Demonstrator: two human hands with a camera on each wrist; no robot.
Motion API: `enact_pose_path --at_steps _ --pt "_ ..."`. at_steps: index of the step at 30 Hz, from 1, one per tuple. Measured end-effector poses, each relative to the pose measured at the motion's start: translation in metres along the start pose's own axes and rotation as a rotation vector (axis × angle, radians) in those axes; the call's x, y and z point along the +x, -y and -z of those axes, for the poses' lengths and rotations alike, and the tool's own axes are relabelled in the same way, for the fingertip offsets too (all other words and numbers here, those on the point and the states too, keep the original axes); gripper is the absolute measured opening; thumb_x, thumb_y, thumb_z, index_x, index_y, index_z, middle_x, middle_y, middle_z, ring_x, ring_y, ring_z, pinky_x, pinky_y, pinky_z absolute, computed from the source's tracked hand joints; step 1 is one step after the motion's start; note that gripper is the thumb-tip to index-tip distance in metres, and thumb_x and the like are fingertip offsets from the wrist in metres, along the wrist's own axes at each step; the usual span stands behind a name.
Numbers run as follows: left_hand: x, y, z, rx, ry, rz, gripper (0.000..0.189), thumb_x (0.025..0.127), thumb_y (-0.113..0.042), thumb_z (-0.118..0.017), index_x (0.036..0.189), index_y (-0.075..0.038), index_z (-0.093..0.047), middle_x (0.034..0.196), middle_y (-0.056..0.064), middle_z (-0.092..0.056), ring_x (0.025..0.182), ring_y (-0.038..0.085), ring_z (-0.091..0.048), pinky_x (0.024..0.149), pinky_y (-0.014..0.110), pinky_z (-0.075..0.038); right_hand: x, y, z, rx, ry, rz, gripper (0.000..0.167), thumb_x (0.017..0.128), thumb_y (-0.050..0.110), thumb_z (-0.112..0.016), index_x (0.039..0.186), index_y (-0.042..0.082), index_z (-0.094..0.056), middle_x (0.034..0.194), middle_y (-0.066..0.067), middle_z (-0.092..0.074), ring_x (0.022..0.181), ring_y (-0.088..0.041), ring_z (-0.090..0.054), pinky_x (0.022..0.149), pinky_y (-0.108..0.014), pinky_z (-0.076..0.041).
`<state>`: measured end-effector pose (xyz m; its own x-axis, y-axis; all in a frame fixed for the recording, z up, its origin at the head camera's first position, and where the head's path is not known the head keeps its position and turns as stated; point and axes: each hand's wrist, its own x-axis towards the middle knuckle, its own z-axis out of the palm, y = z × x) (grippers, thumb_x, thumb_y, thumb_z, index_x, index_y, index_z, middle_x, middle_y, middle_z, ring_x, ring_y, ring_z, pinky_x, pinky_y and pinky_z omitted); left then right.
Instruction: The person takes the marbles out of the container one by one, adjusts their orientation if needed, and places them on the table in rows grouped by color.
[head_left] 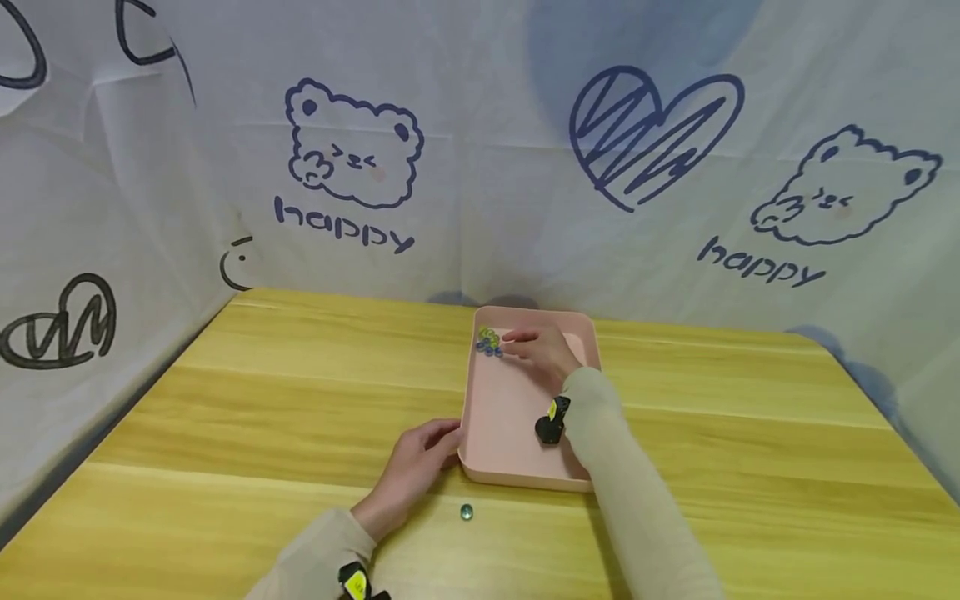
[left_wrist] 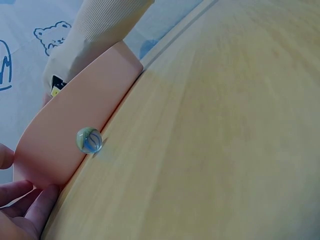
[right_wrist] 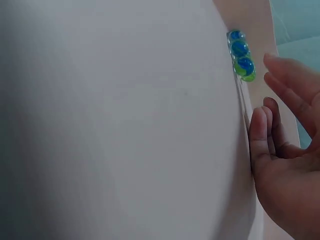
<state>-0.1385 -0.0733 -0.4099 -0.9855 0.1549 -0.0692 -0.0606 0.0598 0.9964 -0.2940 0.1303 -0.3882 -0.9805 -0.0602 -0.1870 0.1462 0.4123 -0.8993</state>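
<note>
A pink rectangular tray (head_left: 517, 417) lies on the table. In its far left corner several glass marbles (head_left: 488, 342), yellow-green and blue, sit bunched together; the right wrist view shows the marbles (right_wrist: 242, 56) lined along the tray wall. My right hand (head_left: 546, 350) reaches into the tray, fingers loosely bent and apart, fingertips beside the bunch and nothing between them. My left hand (head_left: 420, 458) touches the outside of the tray's near left corner with its fingers, as the left wrist view shows. A lone clear marble (left_wrist: 89, 140) with blue-green swirls lies outside, before the tray's near wall.
The wooden table (head_left: 300, 400) extends to both sides of the tray. White cloth (head_left: 495, 208) with drawn bears and a heart hangs behind the table, close to the tray's far edge. My right sleeve (head_left: 637, 475) crosses the tray's right wall.
</note>
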Motion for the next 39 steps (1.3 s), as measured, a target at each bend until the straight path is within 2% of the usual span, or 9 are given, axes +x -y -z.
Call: enact_pose_path --at_steps 6,14,23,28,39 --pt "-0.0002 0.0002 0.0004 -0.009 -0.009 0.000 0.033 0.100 -0.012 -0.052 0.123 0.012 -0.057 0.123 0.023 -0.059 0.110 0.030 -0.058 0.090 0.034 -0.054 0.0019 -0.0023 -0.0031 0.014 -0.006 0.009 0.027 0.087 0.012 -0.073 0.112 0.003 -0.071 0.111 -0.009 -0.068 0.101 -0.020 -0.057 0.093 -0.033 -0.048" --pt "-0.0006 -0.0013 -0.0002 -0.015 -0.009 -0.006 0.033 0.100 -0.012 -0.053 0.123 0.012 -0.057 0.122 0.023 -0.059 0.110 0.030 -0.058 0.090 0.034 -0.054 0.0047 -0.0020 -0.0044 -0.027 -0.026 0.025 0.026 0.085 0.011 -0.075 0.109 0.002 -0.073 0.114 -0.011 -0.067 0.105 -0.022 -0.055 0.091 -0.032 -0.047" --pt "0.0012 -0.0019 -0.0003 -0.004 -0.004 -0.008 0.033 0.100 -0.011 -0.052 0.123 0.012 -0.057 0.122 0.023 -0.059 0.110 0.030 -0.058 0.090 0.034 -0.054 0.0045 -0.0009 -0.0051 -0.079 -0.043 0.049 0.026 0.082 0.012 -0.078 0.106 0.002 -0.074 0.113 -0.012 -0.067 0.112 -0.026 -0.054 0.103 -0.038 -0.041" --pt "0.0005 -0.0006 -0.0004 -0.003 -0.002 -0.006 0.033 0.100 -0.011 -0.053 0.123 0.012 -0.057 0.121 0.023 -0.059 0.109 0.030 -0.059 0.089 0.034 -0.054 0.0023 -0.0006 -0.0058 -0.144 -0.043 0.084 0.026 0.082 0.014 -0.078 0.104 0.001 -0.075 0.111 -0.012 -0.069 0.111 -0.026 -0.056 0.101 -0.038 -0.043" --pt "-0.0012 -0.0006 0.0001 0.001 -0.008 -0.006 0.034 0.100 -0.011 -0.052 0.123 0.013 -0.056 0.123 0.024 -0.058 0.111 0.030 -0.058 0.090 0.034 -0.054 0.0026 0.0023 -0.0098 -0.145 -0.035 0.058 0.024 0.081 0.011 -0.079 0.101 -0.001 -0.075 0.109 -0.012 -0.068 0.109 -0.026 -0.056 0.100 -0.036 -0.043"
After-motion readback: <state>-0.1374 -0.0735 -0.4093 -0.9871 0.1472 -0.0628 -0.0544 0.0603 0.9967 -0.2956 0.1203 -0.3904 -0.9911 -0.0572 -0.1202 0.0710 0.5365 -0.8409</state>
